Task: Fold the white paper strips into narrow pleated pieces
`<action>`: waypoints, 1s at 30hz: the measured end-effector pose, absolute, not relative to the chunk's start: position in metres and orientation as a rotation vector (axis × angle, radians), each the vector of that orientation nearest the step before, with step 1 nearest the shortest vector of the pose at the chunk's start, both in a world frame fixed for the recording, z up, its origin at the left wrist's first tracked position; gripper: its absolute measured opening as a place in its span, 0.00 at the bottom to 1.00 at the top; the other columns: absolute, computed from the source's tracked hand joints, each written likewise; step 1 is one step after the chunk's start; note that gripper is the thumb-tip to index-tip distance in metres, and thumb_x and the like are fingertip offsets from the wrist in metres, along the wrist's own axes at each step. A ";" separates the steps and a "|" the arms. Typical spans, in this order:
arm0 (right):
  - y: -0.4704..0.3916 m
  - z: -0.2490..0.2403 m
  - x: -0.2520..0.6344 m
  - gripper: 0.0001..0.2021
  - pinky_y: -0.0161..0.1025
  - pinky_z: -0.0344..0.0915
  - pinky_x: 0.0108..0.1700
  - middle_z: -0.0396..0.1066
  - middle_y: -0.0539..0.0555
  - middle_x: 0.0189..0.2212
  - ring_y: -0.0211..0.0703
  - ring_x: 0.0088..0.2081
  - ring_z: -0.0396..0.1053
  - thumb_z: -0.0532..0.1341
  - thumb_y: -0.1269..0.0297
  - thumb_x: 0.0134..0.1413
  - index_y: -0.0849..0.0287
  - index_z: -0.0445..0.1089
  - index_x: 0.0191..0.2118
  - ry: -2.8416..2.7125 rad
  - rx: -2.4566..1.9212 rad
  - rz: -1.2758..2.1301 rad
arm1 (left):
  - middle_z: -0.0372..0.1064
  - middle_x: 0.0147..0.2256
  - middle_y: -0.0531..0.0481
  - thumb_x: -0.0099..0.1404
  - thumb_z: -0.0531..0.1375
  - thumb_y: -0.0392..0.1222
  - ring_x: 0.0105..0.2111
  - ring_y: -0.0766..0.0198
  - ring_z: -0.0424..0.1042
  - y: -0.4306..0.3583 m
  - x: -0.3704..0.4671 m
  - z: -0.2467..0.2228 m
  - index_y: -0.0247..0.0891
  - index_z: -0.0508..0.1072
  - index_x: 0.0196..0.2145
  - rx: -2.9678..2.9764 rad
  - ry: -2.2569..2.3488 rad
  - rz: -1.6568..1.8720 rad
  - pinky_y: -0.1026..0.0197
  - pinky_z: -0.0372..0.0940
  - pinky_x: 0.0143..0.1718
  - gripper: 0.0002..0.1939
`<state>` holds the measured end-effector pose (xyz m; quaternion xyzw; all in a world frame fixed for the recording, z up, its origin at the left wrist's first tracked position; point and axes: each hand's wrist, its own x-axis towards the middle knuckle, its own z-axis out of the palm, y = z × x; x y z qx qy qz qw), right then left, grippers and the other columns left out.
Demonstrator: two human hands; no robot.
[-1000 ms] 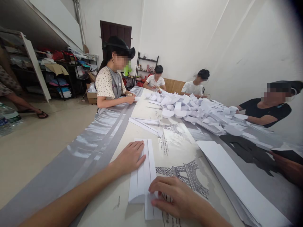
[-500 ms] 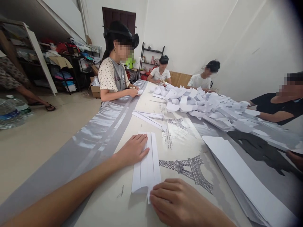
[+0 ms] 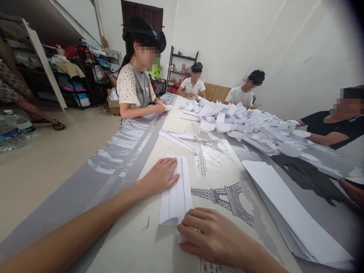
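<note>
A folded sheet of white paper (image 3: 176,201) with lengthwise creases lies on the printed tablecloth before me. My left hand (image 3: 159,176) rests flat across its far left part, fingers outstretched and thumb apart. At the near right corner, the fingers of my right hand (image 3: 209,235) are bent and close together over a folded edge of the same sheet. The fingertips and the corner beneath them are partly hidden. The sheet's near edge curls up a little between the hands. Farther along the table lie folded paper strips (image 3: 182,141) in a V shape.
A stack of white paper (image 3: 290,204) lies to the right beside a dark cloth (image 3: 307,176). A large heap of white paper pieces (image 3: 244,125) covers the far right of the table (image 3: 133,242). Several people sit or stand around it; one at left handles a white piece.
My right hand has shifted slightly up along the paper's near right edge. My left hand stays on the sheet. The whole view has moved a little.
</note>
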<state>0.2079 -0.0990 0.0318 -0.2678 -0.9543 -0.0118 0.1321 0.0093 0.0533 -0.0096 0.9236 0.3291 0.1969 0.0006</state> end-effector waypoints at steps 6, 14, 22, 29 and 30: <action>-0.105 0.029 0.206 0.12 0.39 0.56 0.27 0.71 0.49 0.26 0.39 0.25 0.64 0.52 0.76 0.64 0.60 0.69 0.47 -2.689 -0.869 -0.018 | 0.64 0.63 0.38 0.76 0.49 0.47 0.63 0.50 0.62 0.052 0.010 -0.007 0.35 0.63 0.61 2.905 1.049 0.585 0.47 0.57 0.62 0.22; -0.108 0.023 0.197 0.09 0.41 0.57 0.29 0.71 0.52 0.29 0.43 0.30 0.65 0.55 0.73 0.62 0.60 0.67 0.46 -2.671 -0.923 -0.035 | 0.63 0.63 0.38 0.76 0.49 0.48 0.63 0.50 0.62 0.052 0.009 -0.009 0.35 0.63 0.62 2.899 1.047 0.585 0.47 0.57 0.62 0.22; -0.110 0.016 0.195 0.04 0.39 0.58 0.30 0.69 0.53 0.32 0.42 0.31 0.62 0.57 0.73 0.54 0.57 0.66 0.32 -2.588 -1.025 0.009 | 0.64 0.63 0.38 0.75 0.50 0.48 0.63 0.50 0.62 0.054 0.009 -0.012 0.35 0.63 0.61 2.894 1.046 0.619 0.47 0.56 0.63 0.22; -0.107 0.013 0.196 0.07 0.41 0.60 0.32 0.68 0.54 0.31 0.43 0.31 0.62 0.56 0.74 0.63 0.59 0.68 0.34 -2.618 -0.918 -0.102 | 0.65 0.62 0.38 0.75 0.51 0.47 0.63 0.50 0.63 0.054 0.010 -0.013 0.35 0.64 0.60 2.886 1.045 0.626 0.47 0.56 0.63 0.21; -0.107 0.013 0.197 0.08 0.40 0.59 0.31 0.68 0.54 0.30 0.43 0.31 0.62 0.55 0.75 0.63 0.60 0.68 0.33 -2.625 -0.897 -0.123 | 0.65 0.62 0.38 0.75 0.51 0.47 0.63 0.50 0.62 0.054 0.010 -0.013 0.34 0.64 0.60 2.886 1.043 0.625 0.47 0.56 0.63 0.22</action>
